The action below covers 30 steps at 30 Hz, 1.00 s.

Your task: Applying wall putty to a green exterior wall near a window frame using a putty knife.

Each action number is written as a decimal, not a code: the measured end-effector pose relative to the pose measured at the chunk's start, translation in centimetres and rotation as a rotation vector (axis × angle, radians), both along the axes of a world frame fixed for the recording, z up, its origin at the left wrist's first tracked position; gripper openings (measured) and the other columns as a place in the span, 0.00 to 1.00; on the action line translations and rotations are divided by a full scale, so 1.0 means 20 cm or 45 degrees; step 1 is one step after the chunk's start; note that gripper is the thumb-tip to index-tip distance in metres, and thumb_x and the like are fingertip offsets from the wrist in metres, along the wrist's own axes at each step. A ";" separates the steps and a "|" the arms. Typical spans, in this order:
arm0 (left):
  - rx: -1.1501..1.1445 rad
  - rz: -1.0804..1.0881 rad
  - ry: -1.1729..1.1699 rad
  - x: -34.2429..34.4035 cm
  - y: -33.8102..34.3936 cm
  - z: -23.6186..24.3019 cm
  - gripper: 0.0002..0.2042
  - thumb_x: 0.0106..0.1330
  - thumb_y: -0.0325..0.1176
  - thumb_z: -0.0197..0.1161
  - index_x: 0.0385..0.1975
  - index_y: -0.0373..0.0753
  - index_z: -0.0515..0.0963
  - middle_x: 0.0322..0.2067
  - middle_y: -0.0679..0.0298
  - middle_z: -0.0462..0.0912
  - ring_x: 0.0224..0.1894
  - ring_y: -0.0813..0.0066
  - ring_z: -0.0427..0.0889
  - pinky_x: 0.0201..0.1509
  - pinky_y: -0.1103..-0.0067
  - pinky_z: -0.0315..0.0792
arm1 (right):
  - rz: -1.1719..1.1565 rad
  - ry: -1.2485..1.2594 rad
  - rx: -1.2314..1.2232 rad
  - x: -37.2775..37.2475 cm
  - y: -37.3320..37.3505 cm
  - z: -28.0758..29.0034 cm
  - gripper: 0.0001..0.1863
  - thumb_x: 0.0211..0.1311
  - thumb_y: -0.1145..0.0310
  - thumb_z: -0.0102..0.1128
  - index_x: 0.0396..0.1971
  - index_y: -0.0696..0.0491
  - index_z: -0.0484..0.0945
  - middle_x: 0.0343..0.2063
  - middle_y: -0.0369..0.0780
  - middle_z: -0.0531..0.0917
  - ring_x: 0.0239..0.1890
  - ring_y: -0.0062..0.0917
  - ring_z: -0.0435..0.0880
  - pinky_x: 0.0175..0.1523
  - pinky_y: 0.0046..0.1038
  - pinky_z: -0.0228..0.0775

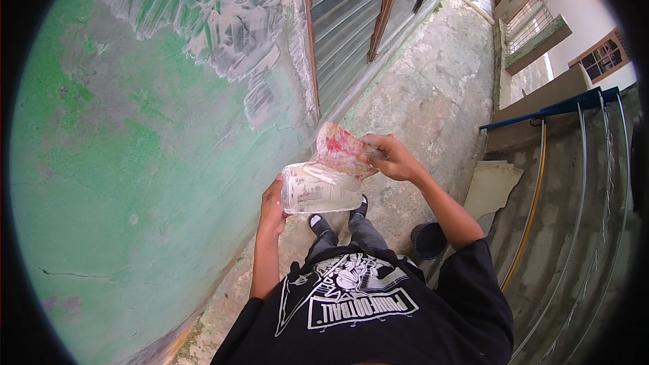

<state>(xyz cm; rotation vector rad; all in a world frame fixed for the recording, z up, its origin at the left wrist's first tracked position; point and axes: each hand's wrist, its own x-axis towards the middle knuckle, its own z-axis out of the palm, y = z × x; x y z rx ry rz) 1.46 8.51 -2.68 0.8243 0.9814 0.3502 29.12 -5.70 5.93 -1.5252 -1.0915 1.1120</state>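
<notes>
My left hand (272, 207) grips the left end of a clear, rectangular plastic tub (323, 197), held in front of my body. Whitish paste coats the tub's inside. A thin, flat, red-and-white piece (336, 148), smeared and scraper-like, is pinched between the fingers of my right hand (393, 157). Its lower edge carries white paste and overlaps the tub's far rim; whether it touches the paste inside I cannot tell. On my left stands a green wall (149, 162), with streaky white paste (230, 20) spread over its upper part beside the window.
A louvred glass window (348, 20) with brown framing adjoins the paste. Under my feet runs a concrete path (433, 67). A dark bucket (428, 240) stands by my right side, near a broken pale board (492, 186). Poles and a blue beam (554, 108) line the right wall.
</notes>
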 end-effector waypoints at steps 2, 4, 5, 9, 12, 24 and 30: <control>0.023 -0.023 -0.015 0.02 0.01 0.01 0.23 0.75 0.47 0.47 0.55 0.33 0.73 0.46 0.57 0.82 0.43 0.68 0.85 0.43 0.71 0.82 | 0.077 -0.348 0.106 0.00 -0.01 0.04 0.13 0.62 0.72 0.63 0.46 0.56 0.79 0.35 0.43 0.85 0.39 0.29 0.84 0.46 0.30 0.72; 0.067 -0.031 0.000 0.04 0.01 0.02 0.22 0.75 0.46 0.46 0.54 0.32 0.73 0.46 0.57 0.82 0.43 0.69 0.85 0.44 0.72 0.81 | 0.117 -0.429 0.108 0.00 -0.02 0.06 0.13 0.61 0.71 0.63 0.45 0.56 0.79 0.34 0.45 0.84 0.38 0.33 0.84 0.46 0.31 0.72; 0.069 -0.031 -0.003 0.05 0.01 0.01 0.22 0.75 0.46 0.46 0.54 0.32 0.73 0.46 0.57 0.82 0.43 0.69 0.85 0.44 0.72 0.81 | 0.160 -0.507 0.115 0.00 -0.02 0.07 0.13 0.60 0.70 0.64 0.44 0.56 0.79 0.34 0.46 0.84 0.37 0.37 0.84 0.45 0.32 0.72; 0.047 0.051 -0.042 0.09 -0.01 0.01 0.21 0.75 0.47 0.49 0.50 0.35 0.76 0.40 0.62 0.83 0.35 0.74 0.84 0.34 0.77 0.79 | 0.132 -0.459 0.075 0.02 -0.03 0.06 0.13 0.60 0.70 0.65 0.44 0.57 0.79 0.33 0.46 0.84 0.37 0.34 0.84 0.45 0.31 0.72; 0.017 0.140 -0.047 0.14 -0.02 0.02 0.20 0.74 0.48 0.51 0.46 0.37 0.79 0.34 0.66 0.84 0.27 0.80 0.83 0.22 0.82 0.76 | 0.082 -0.266 0.038 0.05 -0.05 0.02 0.12 0.62 0.70 0.64 0.44 0.56 0.80 0.34 0.42 0.85 0.38 0.28 0.83 0.47 0.29 0.72; 0.108 0.210 -0.143 0.16 0.03 -0.12 0.23 0.76 0.46 0.48 0.56 0.32 0.72 0.49 0.57 0.81 0.48 0.68 0.83 0.52 0.71 0.78 | -0.588 0.917 0.390 0.26 0.01 -0.26 0.23 0.65 0.75 0.59 0.59 0.60 0.68 0.48 0.41 0.82 0.46 0.21 0.82 0.50 0.25 0.74; 0.116 0.188 -0.071 0.04 0.02 -0.14 0.23 0.76 0.46 0.47 0.57 0.30 0.71 0.50 0.58 0.80 0.50 0.69 0.82 0.55 0.72 0.77 | -0.937 0.702 0.603 0.27 0.17 -0.63 0.23 0.64 0.77 0.59 0.58 0.58 0.69 0.49 0.39 0.82 0.47 0.22 0.81 0.52 0.24 0.72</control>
